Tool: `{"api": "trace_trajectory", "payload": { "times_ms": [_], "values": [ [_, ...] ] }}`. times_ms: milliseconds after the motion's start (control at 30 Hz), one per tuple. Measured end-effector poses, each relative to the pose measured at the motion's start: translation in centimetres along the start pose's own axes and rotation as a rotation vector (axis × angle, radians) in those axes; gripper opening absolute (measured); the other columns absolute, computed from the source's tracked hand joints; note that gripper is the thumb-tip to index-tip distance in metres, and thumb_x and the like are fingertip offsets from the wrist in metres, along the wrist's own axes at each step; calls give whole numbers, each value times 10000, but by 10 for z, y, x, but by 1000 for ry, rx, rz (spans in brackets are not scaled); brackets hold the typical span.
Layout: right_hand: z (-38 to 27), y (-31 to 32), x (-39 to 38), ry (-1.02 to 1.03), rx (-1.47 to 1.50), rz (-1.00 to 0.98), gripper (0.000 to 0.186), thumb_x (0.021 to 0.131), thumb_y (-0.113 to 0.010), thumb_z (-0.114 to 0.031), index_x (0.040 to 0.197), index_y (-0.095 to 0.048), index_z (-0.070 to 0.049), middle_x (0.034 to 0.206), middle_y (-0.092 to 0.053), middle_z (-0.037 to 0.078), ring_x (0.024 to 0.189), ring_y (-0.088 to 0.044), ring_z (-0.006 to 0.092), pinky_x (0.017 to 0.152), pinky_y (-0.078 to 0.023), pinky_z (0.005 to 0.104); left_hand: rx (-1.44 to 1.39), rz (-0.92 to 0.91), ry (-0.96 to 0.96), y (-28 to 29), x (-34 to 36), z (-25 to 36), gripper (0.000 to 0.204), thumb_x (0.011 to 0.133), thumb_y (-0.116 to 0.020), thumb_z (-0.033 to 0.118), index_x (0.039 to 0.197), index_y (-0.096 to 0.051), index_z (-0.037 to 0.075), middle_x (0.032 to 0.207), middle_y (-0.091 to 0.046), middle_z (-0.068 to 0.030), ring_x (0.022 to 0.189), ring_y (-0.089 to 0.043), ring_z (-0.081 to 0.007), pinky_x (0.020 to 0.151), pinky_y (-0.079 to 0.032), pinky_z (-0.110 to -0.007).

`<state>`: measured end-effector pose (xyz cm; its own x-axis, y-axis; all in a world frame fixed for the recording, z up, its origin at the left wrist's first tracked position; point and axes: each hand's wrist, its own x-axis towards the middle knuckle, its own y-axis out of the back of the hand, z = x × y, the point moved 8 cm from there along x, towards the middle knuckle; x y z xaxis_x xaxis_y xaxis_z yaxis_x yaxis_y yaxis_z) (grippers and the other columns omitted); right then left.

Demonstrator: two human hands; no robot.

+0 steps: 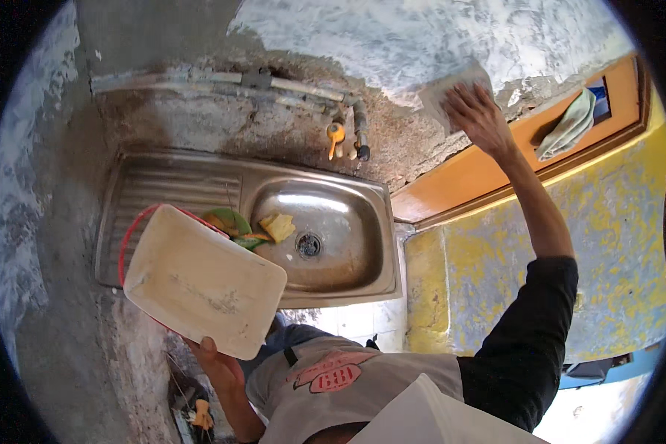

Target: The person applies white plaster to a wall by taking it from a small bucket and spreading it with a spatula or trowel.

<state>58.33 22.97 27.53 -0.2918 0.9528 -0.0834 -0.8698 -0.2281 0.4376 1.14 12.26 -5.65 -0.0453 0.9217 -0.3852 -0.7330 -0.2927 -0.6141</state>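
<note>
At the lower left my left hand (pixel 216 364) grips the near edge of a beige rectangular tub (pixel 203 270), its thumb over the rim. The tub is tilted, with its pale inside facing up and grey smears on the bottom. It covers part of the metal sink (pixel 348 285). My right arm is stretched far to the upper right. There my right hand (pixel 479 115) holds a pale grey sheet or cloth (pixel 435 100) against the wall, fingers laid over it. The wall (pixel 422 37) around it is coated with streaky white over grey plaster.
Pipes with a yellow-handled tap (pixel 336 135) stick out above the sink. A green and orange object (pixel 229 222) and a yellow sponge-like piece (pixel 277 227) lie by the basin. A light cloth (pixel 570 127) hangs at the orange wooden frame (pixel 488 174) on the right.
</note>
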Motion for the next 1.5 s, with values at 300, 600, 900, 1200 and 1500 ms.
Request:
{"api": "trace_trajectory", "payload": {
  "times_ms": [300, 600, 900, 1200, 1500],
  "values": [
    [88, 131, -30, -790, 792, 726, 593, 923, -591, 42, 1458, -571, -213, 1439, -619, 88, 1270, -618, 365, 1015, -541, 456, 28, -137, -80, -55, 0, 33, 1219, 721, -848, 398, 1670, -118, 168, 1610, -339, -132, 1451, -400, -327, 1166, -411, -495],
    [119, 137, 40, -1071, 710, 874, 576, 962, -608, -15, 1489, -548, -239, 1492, -584, 92, 1234, -663, 320, 1047, -560, 414, 108, -169, -96, -84, -3, 73, 1229, 740, -855, 410, 1673, -87, 186, 1611, -344, -133, 1440, -416, -343, 1139, -452, -503],
    [-59, 140, 168, -733, 474, 817, 667, 961, -536, 79, 1589, -340, -29, 1564, -447, 261, 1298, -599, 433, 1005, -590, 504, 74, -107, -59, -58, 2, 78, 1170, 763, -837, 415, 1659, -128, 164, 1612, -352, -129, 1441, -422, -342, 1138, -452, -510],
    [133, 84, 11, -1542, 1097, 840, 551, 907, -647, -16, 1412, -476, 121, 1191, -656, 283, 1100, -665, 442, 930, -553, 504, 106, -165, -86, -57, -3, 77, 1137, 784, -819, 391, 1662, -129, 173, 1617, -345, -135, 1460, -400, -343, 1175, -406, -504],
    [70, 181, 192, -1256, 166, 973, 494, 964, -531, -69, 1437, -510, 70, 1480, -520, 287, 1250, -586, 513, 1018, -507, 584, 50, -223, -109, -58, -12, 88, 1137, 782, -825, 369, 1660, -132, 169, 1605, -350, -136, 1444, -411, -339, 1160, -415, -504]
  ]
}}
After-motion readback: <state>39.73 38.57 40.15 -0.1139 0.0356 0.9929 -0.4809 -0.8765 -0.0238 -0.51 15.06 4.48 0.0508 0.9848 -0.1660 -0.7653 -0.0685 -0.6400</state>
